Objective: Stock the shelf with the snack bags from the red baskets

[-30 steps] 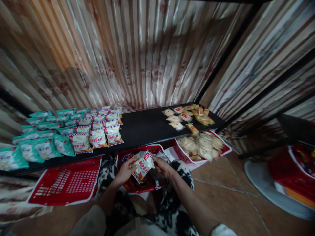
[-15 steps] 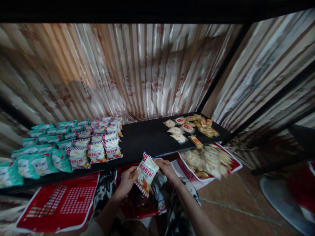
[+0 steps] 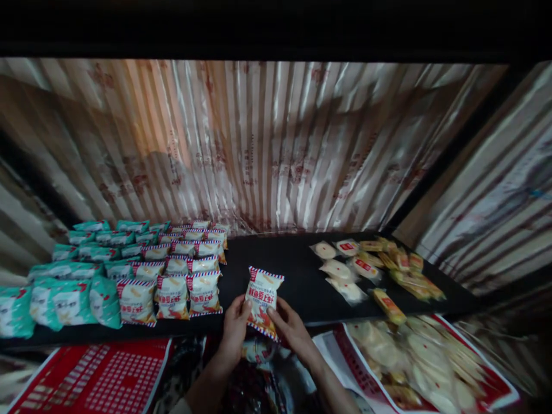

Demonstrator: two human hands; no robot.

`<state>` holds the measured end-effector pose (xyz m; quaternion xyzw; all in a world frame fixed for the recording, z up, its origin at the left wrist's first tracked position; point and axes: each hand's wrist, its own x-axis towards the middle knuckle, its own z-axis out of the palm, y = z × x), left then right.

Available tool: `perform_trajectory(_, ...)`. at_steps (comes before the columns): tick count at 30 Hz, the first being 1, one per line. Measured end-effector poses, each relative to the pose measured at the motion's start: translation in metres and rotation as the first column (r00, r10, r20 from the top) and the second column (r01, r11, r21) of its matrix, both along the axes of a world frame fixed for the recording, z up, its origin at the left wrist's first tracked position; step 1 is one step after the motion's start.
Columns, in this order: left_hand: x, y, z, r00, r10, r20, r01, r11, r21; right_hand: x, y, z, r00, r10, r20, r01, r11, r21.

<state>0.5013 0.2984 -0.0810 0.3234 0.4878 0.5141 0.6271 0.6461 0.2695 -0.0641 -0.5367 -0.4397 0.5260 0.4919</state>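
Note:
Between my two hands is a white snack bag (image 3: 262, 296) with striped ends and red lettering, held nearly upright at the front edge of the black shelf (image 3: 267, 253). My left hand (image 3: 235, 325) grips its left side, thumb on the front. On the lower right side, my right hand (image 3: 288, 326) pinches it with the thumb in front. Left of it stand rows of matching white snack bags (image 3: 204, 293). Beyond those, farther left, are rows of teal snack bags (image 3: 73, 302).
Round wrapped crackers (image 3: 340, 270) and yellow packets (image 3: 414, 282) lie at the shelf's right. Below it are a red basket of packaged crackers (image 3: 504, 391) at right and an upturned red basket (image 3: 125, 374) at left. A corrugated wall (image 3: 276, 144) stands behind.
The snack bag has risen and moved forward to the shelf edge, turning more upright. My right hand has shifted from its upper corner to its lower side. The view has tilted and shifted.

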Motion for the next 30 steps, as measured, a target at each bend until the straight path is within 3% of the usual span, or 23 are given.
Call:
perform_trajectory(4,0.008,0.029,-0.007,0.996,0.083,-0.044,-0.082,0.996,0.032,-0.006,0.033,-0.001,0.999,0.041,0.001,-0.041,0.999,0.027)
perform_trajectory(9,0.016,0.070,-0.017,0.964,0.171,-0.202,-0.159,0.984,0.075,-0.007,0.082,-0.013,0.996,-0.083,0.042,0.082,0.996,0.019)
perform_trajectory(11,0.020,0.084,-0.019,0.908,0.230,-0.350,-0.200,0.972,0.122,-0.006,0.104,-0.021,0.987,-0.145,0.073,0.146,0.989,0.001)
perform_trajectory(14,0.029,0.102,-0.021,0.758,0.336,-0.560,-0.223,0.939,0.261,-0.004,0.138,-0.033,0.966,-0.194,0.173,0.198,0.980,-0.010)
perform_trajectory(16,0.036,0.112,-0.024,0.672,0.388,-0.631,-0.199,0.915,0.350,-0.003,0.159,-0.039,0.945,-0.220,0.243,0.227,0.974,0.001)
perform_trajectory(18,0.042,0.122,-0.030,0.635,0.411,-0.655,-0.163,0.899,0.406,-0.004,0.179,-0.042,0.927,-0.245,0.283,0.251,0.968,0.015)
perform_trajectory(24,0.050,0.154,-0.046,0.640,0.425,-0.640,-0.151,0.886,0.438,-0.012,0.226,-0.047,0.913,-0.234,0.335,0.243,0.970,0.015)
perform_trajectory(30,0.049,0.171,-0.048,0.674,0.362,-0.644,-0.128,0.916,0.380,-0.020,0.248,-0.044,0.811,-0.228,0.538,0.209,0.973,0.098)
